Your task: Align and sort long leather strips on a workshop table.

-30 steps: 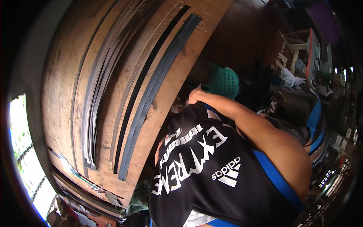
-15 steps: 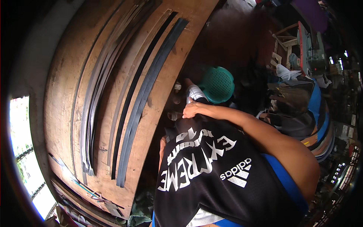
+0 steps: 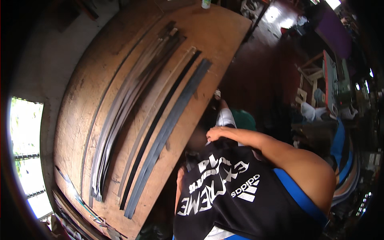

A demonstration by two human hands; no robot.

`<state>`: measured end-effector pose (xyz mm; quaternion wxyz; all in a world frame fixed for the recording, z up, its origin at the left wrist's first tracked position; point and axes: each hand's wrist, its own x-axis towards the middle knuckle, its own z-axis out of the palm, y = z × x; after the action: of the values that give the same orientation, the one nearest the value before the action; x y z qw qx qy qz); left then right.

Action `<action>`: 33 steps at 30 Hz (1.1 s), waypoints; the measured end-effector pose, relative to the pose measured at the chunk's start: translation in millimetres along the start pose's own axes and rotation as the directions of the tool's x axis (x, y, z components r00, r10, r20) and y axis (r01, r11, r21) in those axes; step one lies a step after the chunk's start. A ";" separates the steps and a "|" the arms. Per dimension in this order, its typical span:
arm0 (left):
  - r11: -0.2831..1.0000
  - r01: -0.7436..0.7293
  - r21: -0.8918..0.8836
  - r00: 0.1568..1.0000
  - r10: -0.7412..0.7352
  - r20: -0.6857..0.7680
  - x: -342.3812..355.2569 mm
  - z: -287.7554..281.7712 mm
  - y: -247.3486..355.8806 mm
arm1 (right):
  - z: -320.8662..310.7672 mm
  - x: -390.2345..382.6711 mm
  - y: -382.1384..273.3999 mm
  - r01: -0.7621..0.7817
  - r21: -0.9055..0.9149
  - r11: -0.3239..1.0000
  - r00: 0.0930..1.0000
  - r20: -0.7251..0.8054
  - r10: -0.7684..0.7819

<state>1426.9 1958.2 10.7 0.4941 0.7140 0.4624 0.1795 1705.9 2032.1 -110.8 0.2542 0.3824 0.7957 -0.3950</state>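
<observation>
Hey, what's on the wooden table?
The wooden table holds a bundle of thin strips, separate dark strips and, at its far end, a small container. The wood beneath them is covered.

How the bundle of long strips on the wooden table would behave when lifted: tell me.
The strip bundle would probably sag, being long and thin. Its strips may slide apart, since their near ends lie uneven. Rolling seems unlikely, as it lies stretched out, not coiled.

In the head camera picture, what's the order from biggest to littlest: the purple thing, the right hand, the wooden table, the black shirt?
1. Wooden table
2. Black shirt
3. Purple thing
4. Right hand
</observation>
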 end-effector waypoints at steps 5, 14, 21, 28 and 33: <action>0.999 0.046 0.008 0.992 -0.044 -0.121 124.1 -37.5 7.3 | -74.3 -14.8 53.5 0.255 -0.072 0.964 0.967 -0.006 -0.256; 0.963 0.224 -0.148 0.972 -0.231 -0.034 290.6 -3.3 -62.0 | -232.3 33.2 143.1 0.610 -0.259 0.749 0.538 -0.559 -0.631; 0.918 0.291 -0.271 0.956 -0.269 0.117 308.6 70.2 -152.4 | -212.3 85.5 157.7 0.506 -0.456 0.732 0.466 -0.570 -0.677; 0.908 0.325 -0.264 0.941 -0.283 0.185 289.2 81.9 -181.1 | -202.1 99.6 158.0 0.495 -0.439 0.750 0.453 -0.606 -0.653; 0.911 0.350 -0.218 0.926 -0.300 0.231 281.0 84.8 -180.2 | -197.4 84.7 157.4 0.463 -0.432 0.774 0.510 -0.584 -0.631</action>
<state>1543.1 2163.0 -240.7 0.6471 0.5712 0.4982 0.0826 1764.0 2291.4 -128.7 -0.1659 0.1987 0.9475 -0.1878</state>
